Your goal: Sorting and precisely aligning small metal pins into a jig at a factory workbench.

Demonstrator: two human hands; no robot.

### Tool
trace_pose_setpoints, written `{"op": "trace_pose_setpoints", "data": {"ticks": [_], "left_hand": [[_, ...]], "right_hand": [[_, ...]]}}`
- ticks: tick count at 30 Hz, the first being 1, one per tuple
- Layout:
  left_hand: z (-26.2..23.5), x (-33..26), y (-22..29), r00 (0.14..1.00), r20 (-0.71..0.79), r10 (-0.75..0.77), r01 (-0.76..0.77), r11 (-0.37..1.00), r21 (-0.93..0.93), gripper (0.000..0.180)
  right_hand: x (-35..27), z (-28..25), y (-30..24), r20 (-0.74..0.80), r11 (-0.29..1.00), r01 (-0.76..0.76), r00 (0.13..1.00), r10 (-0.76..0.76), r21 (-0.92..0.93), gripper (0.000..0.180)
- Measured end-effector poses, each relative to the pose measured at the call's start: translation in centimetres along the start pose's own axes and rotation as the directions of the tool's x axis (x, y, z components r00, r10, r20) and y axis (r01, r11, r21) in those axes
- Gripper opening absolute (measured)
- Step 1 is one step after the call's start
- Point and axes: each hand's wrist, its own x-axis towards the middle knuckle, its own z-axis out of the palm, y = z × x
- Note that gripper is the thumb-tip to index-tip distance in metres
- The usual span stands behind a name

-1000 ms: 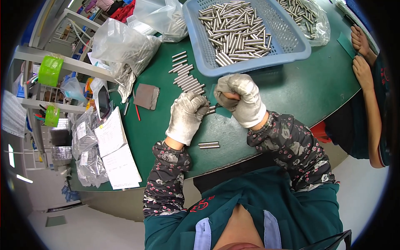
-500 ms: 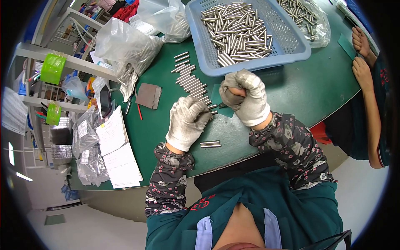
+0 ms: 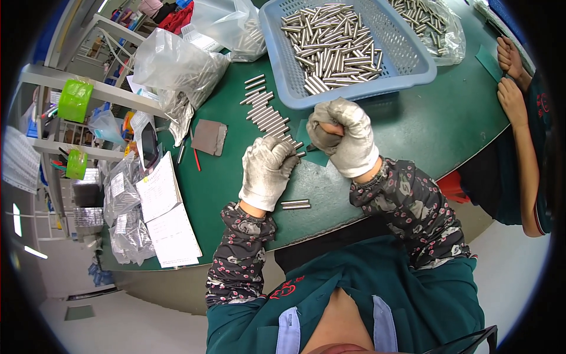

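Note:
A slanting row of short shiny metal pins point(image 3: 268, 118) lies on the green table. At its near end my left hand point(image 3: 266, 172), in a greyed white glove, is closed with curled fingers. The end of one metal pin point(image 3: 301, 154) sticks out at its fingertips; the fingers hide the rest. To the right, my right hand point(image 3: 348, 137), gloved too with a bare thumb showing, is closed above a small green sheet point(image 3: 319, 158). A dark tip point(image 3: 311, 148) shows beneath its fingers, too little to name. Nearer me lie a few loose metal pins point(image 3: 296, 205).
A blue plastic basket point(image 3: 348, 94) heaped with pins stands beyond my right hand. Plastic bags point(image 3: 177, 62) of pins stand far left. A brown square pad point(image 3: 209, 137), a red stick point(image 3: 196, 158) and papers point(image 3: 171, 224) lie left. Another person's hands point(image 3: 512, 88) rest at the right edge.
My left hand has moved slightly to the right against the row's near end, and covers a bit more of it. My right hand keeps its closed pose, and the whole view has shifted a little.

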Motion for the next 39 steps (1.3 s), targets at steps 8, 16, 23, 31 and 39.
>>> {"op": "trace_pose_setpoints", "data": {"ticks": [8,16,23,31,39], "left_hand": [[-0.1,0.1,0.0,1.000,0.013,0.000,-0.001,1.000,0.019,0.017],[-0.1,0.1,-0.1,1.000,0.024,-0.003,0.003,1.000,0.026,0.016],[-0.2,0.1,0.0,0.999,0.033,-0.006,0.006,1.000,0.018,0.017],[0.0,0.1,-0.1,0.999,0.046,-0.012,0.012,1.000,-0.004,0.016],[0.2,0.3,-0.4,0.998,0.066,0.004,-0.002,1.000,-0.027,0.016]], "right_hand": [[-0.2,0.0,0.1,-0.015,0.999,-0.048,0.999,0.048,0.025,0.044],[-0.1,0.2,0.0,-0.019,0.999,-0.032,0.999,0.033,0.034,0.044],[-0.1,0.2,0.0,-0.032,0.998,-0.038,0.999,0.040,0.047,0.043],[-0.3,0.2,-0.2,0.005,0.999,-0.038,0.999,0.038,0.019,0.042],[-0.7,1.6,0.4,0.043,0.952,-0.041,0.997,0.057,-0.302,0.036]]}}
